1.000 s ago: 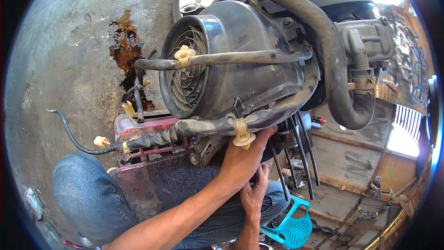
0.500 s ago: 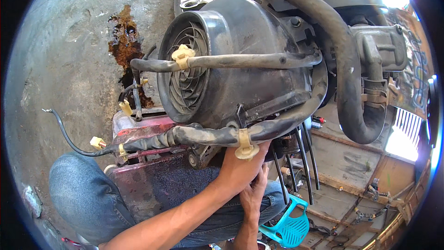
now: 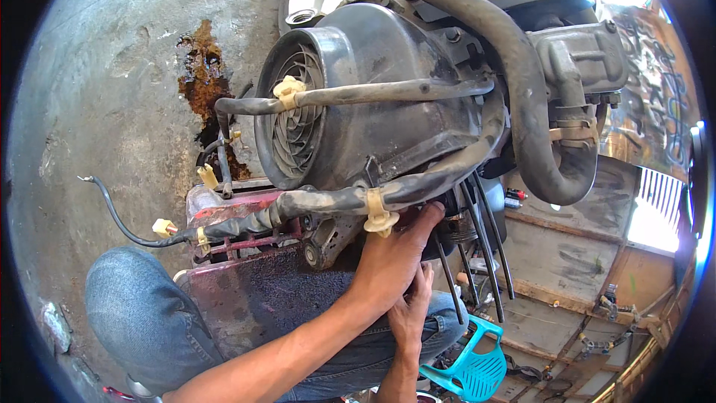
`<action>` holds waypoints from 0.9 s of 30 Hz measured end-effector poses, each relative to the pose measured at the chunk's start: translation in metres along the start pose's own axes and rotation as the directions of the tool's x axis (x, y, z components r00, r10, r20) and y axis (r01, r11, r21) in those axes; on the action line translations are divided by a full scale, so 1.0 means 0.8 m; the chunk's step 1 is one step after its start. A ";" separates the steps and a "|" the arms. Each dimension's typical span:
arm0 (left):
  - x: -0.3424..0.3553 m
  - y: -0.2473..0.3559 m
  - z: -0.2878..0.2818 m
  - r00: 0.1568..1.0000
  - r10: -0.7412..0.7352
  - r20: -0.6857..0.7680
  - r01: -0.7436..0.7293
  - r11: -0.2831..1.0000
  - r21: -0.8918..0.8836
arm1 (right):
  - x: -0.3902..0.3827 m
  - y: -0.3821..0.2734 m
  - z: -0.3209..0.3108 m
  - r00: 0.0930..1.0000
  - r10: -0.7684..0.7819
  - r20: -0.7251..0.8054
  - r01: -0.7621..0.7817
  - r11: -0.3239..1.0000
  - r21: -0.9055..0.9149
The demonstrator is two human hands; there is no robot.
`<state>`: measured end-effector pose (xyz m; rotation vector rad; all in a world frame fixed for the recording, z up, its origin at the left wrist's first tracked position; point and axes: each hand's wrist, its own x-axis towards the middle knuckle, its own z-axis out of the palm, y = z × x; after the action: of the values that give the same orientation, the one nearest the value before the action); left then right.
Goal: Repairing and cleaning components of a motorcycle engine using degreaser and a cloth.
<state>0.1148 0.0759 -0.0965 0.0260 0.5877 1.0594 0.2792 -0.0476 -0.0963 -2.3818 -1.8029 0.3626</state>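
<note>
A scooter engine with a black plastic fan shroud (image 3: 384, 82) and a finned cooling fan (image 3: 294, 123) fills the middle. From the lower left my left hand (image 3: 391, 261) reaches under a thick taped wiring harness (image 3: 321, 200). It is closed at the engine's underside, its thumb bent near the long dark studs (image 3: 481, 246); what it grips is hidden. Close below it, my right hand (image 3: 410, 317) comes up with curled fingers, partly behind the left one. Whatever it holds is out of sight. A cream clip (image 3: 379, 213) sits on the harness just above my left hand.
A thick black hose (image 3: 526, 97) loops down on the right. Under the engine stands an oily reddish metal piece (image 3: 261, 283). A turquoise plastic stool or chair (image 3: 473, 366) is at the lower right. Brown oil (image 3: 205, 75) stains the concrete floor. A loose wire end (image 3: 97, 186) sticks out left.
The view has shifted slightly, so the engine's right side and hose sit further left. My left thumb now shows bent below the harness. Both hands stay at the same spot under the engine.
</note>
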 end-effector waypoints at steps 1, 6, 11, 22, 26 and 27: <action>-0.003 0.002 0.002 1.000 0.020 -0.015 -0.021 0.999 -0.048 | -0.002 0.001 0.002 1.000 -0.024 -0.018 0.024 1.000 -0.002; -0.033 -0.002 0.011 0.982 0.100 -0.159 -0.084 0.990 0.110 | 0.007 -0.017 0.003 0.998 -0.033 0.048 0.036 0.998 -0.055; -0.057 -0.034 0.002 0.769 0.638 -0.040 -0.489 0.627 0.606 | 0.012 -0.022 -0.003 0.949 0.309 0.057 -0.290 0.794 0.534; -0.028 -0.005 -0.009 0.687 0.674 0.271 -0.585 0.293 0.756 | 0.000 -0.033 -0.002 0.994 0.073 -0.080 -0.046 0.953 0.298; -0.024 -0.003 -0.003 0.687 0.658 0.309 -0.624 0.316 0.715 | -0.004 -0.024 -0.013 0.973 0.157 -0.171 -0.064 0.889 0.454; -0.023 -0.001 -0.002 0.703 0.648 0.292 -0.602 0.325 0.730 | -0.004 -0.024 -0.012 0.960 0.269 -0.078 -0.155 0.742 0.652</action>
<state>0.1083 0.0594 -0.0900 1.1333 1.1266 1.4753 0.2634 -0.0450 -0.0817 -2.0297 -1.0771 0.6593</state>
